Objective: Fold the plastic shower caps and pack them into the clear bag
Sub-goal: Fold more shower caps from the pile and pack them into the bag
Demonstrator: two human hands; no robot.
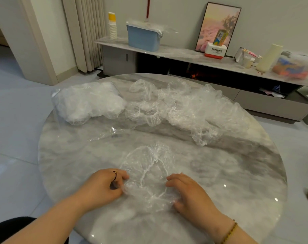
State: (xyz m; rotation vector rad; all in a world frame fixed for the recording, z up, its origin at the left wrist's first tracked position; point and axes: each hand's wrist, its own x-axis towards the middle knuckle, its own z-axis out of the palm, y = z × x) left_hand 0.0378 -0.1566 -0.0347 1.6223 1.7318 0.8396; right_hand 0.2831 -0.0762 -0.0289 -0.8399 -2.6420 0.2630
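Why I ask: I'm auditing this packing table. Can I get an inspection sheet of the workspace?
Surface: round marble table, glossy.
Job's things: one shower cap spread between the hands; loose caps heaped beyond; clear bag far left, caps inside.
Clutter: nothing seen.
Grips: left hand pinches the cap's left edge; right hand holds its right edge.
Cables: nothing seen.
Surroundings: low cabinet behind, with blue box, paper cups, framed picture.
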